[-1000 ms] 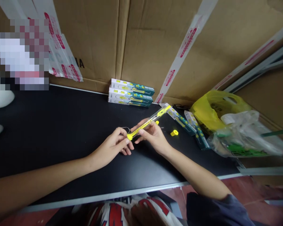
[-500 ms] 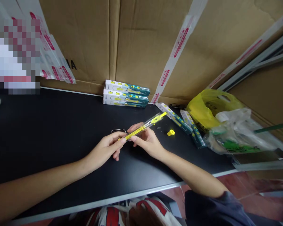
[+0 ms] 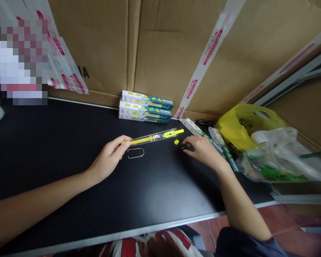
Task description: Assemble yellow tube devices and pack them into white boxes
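Observation:
My left hand (image 3: 109, 157) pinches the left end of a spring scale (image 3: 149, 138), a clear tube with a yellow scale strip inside and a yellow rod sticking out on the right. The spring scale is held slightly tilted over the black table, its right end higher. My right hand (image 3: 202, 150) is off it, thumb and fingers apart and pointing left. Just beyond those fingertips is a small yellow cap (image 3: 176, 142), apart from them. Below the tube, a U-shaped metal wire (image 3: 136, 153) lies on the table.
Two printed boxes (image 3: 146, 112) are stacked against the cardboard wall (image 3: 96, 43). Two more boxes (image 3: 223, 148) lie at the right, partly behind my right hand. Beside them sit a yellow plastic bag (image 3: 238, 117) and a clear bag (image 3: 280, 153). The table's pale edge (image 3: 149, 228) runs nearest me.
My right hand has let go of the spring scale and moved right. The left hand has shifted left with the scale, now lying flatter. The yellow cap is farther left; the wire shows fully.

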{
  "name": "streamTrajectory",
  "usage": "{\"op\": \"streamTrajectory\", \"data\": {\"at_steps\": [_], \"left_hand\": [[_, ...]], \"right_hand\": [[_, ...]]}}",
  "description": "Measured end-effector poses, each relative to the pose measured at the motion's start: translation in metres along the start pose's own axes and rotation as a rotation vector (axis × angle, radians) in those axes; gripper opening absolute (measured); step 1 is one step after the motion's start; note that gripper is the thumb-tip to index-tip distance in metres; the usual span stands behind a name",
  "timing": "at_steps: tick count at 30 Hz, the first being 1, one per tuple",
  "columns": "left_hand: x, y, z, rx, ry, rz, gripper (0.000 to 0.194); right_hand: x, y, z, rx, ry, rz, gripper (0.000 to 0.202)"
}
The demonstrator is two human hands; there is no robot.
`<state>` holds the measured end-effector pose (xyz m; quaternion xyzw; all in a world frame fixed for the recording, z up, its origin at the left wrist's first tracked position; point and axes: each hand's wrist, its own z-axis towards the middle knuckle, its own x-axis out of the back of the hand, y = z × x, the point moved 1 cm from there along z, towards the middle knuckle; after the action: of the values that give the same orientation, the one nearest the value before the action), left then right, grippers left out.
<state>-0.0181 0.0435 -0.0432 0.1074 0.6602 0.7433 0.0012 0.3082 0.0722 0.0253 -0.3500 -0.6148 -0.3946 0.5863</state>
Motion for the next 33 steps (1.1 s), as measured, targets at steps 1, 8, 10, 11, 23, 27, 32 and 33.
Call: {"op": "streamTrajectory", "data": {"at_steps": [1,8,10,11,23,27,32,33], "left_hand": [[0.0,0.0,0.0,0.01,0.002,0.019,0.028],[0.002,0.005,0.003,-0.013,0.015,0.143,0.028],[0.002,0.008,0.004,-0.033,0.02,0.184,0.029],[0.002,0.009,0.004,-0.038,0.021,0.202,0.029],[0.003,0.002,0.002,-0.045,-0.032,0.251,0.03],[0.002,0.002,0.001,-0.04,-0.043,0.247,0.03],[0.001,0.003,0.0,-0.042,-0.059,0.239,0.031],[0.001,0.003,0.0,-0.037,-0.06,0.239,0.031]], "right_hand": [[-0.005,0.002,0.0,0.002,-0.009,0.001,0.017],[-0.012,-0.001,0.004,0.013,-0.01,0.036,0.003],[-0.01,-0.002,0.003,0.015,0.011,0.083,0.005],[-0.008,-0.003,0.002,0.008,0.035,0.136,0.005],[0.015,-0.024,-0.008,-0.004,0.29,1.053,0.022],[0.013,-0.028,-0.008,0.019,0.248,1.001,0.018],[0.015,-0.031,-0.01,0.017,0.279,1.011,0.018],[0.015,-0.032,-0.011,0.017,0.281,1.014,0.018]]}}
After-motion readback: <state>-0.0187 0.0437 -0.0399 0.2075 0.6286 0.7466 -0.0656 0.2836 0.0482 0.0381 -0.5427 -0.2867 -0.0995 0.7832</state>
